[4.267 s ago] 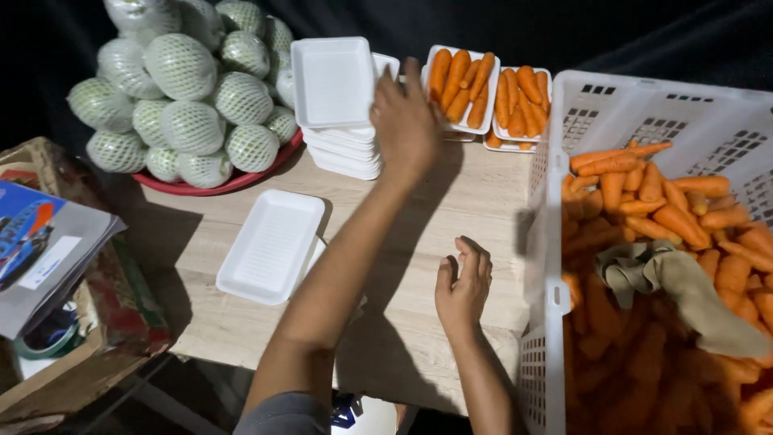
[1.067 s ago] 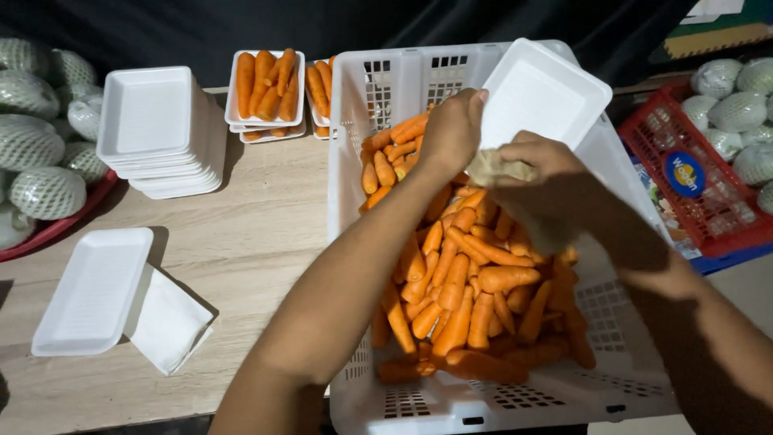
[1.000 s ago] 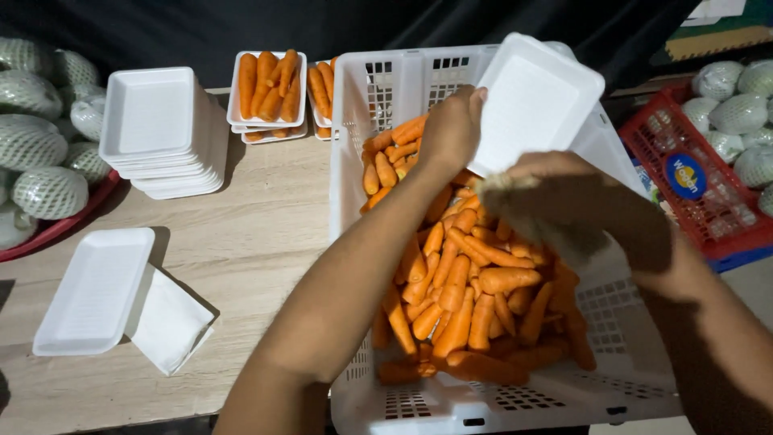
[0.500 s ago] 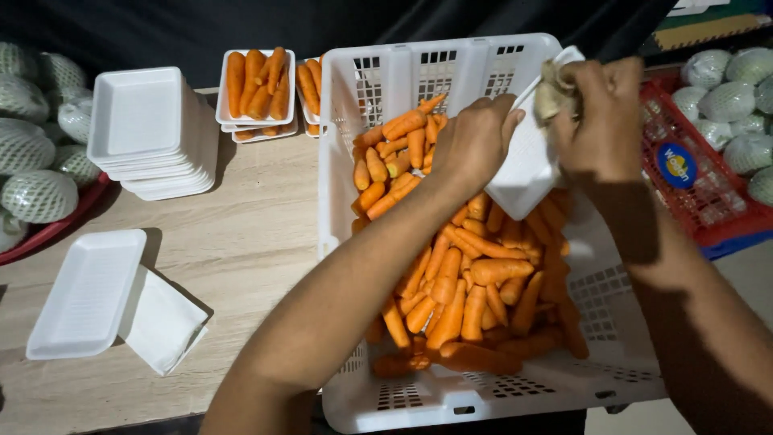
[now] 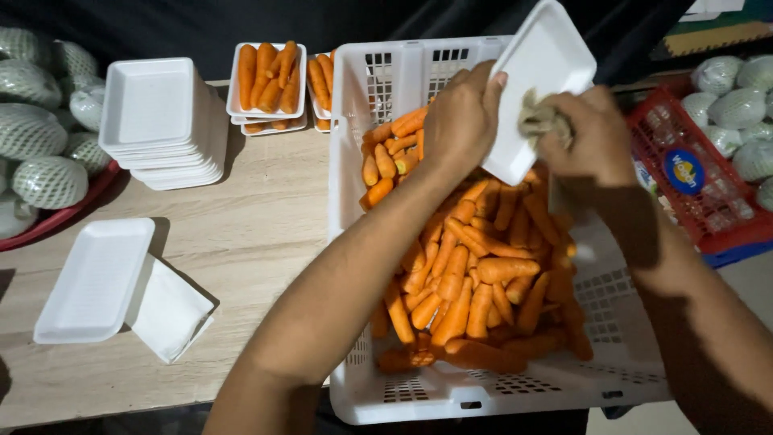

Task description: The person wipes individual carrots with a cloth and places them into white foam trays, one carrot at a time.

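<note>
White foam tray between left hand and cloth-gripping right hand

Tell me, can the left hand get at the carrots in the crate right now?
Probably not at once: the left hand is gripping a white tray above the carrots. Nothing covers them.

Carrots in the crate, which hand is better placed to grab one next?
Probably the right hand. It holds only a cloth, while the left hand grips the tray over the carrots in the crate.
</note>
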